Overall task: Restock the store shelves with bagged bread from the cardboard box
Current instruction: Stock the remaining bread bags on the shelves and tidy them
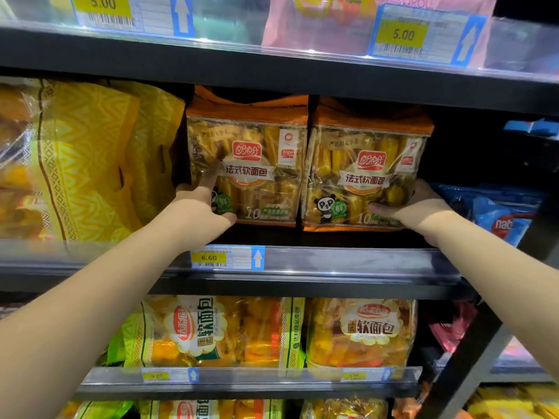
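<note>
Fingers (213, 176) of my left hand (201, 207) clasp the left bread bag (257, 164), my right hand (419, 207) the right bread bag (363, 173) — slick film could slip, toppling one off the shelf (348, 263).

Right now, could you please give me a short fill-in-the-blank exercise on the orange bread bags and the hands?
1. The left hand grips the left orange bag and the right hand grips the right orange bag: ____ bags in all.
2. The price tag below the left orange bag reads ____.
3. The packets right of the right orange bag are ____.
Missing words: two; 6.60; blue.
</note>
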`<state>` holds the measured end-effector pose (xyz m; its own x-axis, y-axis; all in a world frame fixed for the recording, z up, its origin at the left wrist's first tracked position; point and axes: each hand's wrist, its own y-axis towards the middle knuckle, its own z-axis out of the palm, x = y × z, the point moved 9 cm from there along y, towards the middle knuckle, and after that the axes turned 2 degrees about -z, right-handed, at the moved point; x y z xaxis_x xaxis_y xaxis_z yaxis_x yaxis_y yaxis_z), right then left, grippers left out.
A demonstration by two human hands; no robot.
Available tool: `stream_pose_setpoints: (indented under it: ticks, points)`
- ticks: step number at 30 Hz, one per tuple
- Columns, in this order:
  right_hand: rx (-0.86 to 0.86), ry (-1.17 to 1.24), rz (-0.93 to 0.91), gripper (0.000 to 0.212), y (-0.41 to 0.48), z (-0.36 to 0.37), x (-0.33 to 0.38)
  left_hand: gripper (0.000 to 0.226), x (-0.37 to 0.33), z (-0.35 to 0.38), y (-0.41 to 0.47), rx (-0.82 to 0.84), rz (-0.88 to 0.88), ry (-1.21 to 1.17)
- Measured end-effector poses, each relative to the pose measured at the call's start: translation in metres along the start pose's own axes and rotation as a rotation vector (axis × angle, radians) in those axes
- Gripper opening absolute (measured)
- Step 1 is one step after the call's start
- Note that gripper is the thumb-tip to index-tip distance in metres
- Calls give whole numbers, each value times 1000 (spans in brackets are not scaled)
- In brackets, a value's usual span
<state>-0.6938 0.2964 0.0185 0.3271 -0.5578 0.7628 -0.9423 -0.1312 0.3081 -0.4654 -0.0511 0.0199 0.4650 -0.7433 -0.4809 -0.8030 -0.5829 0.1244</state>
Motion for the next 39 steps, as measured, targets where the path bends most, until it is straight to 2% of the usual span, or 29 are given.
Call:
stream_pose_setpoints:
  ticks: [4, 11, 16, 19, 22, 26, 29, 35, 39]
  points:
    - [-13, -31, 7, 104, 1, 1, 2, 98, -1, 0, 0, -10, 12, -2]
    - [48, -37, 39, 104, 1, 3, -3, 86, 3, 1, 0, -11, -16, -20]
    - [83, -179, 108, 117, -2, -1, -7, 87, -1, -6, -10, 24, 14, -8]
    - [105, -260, 117, 108, -12, -8, 3, 85, -1, -14, -20, 25, 13, -7]
    - [136, -317, 113, 109, -31, -16, 17, 83, -8, -21, -35, 30, 63, -5]
    - [174, -467, 79, 95, -72, -22, 39, 81, -16, -32, -61, 26, 135, 36]
    - [201, -533, 6, 77, -110, -23, 68, 81, -23, -42, -84, 3, 183, 105]
    - [228, -538, -332, 87, -199, -15, 144, 80, -31, -74, -139, -65, 286, 255]
    - [246, -586, -485, 80, -259, -8, 188, 77, -27, -94, -179, -82, 331, 367]
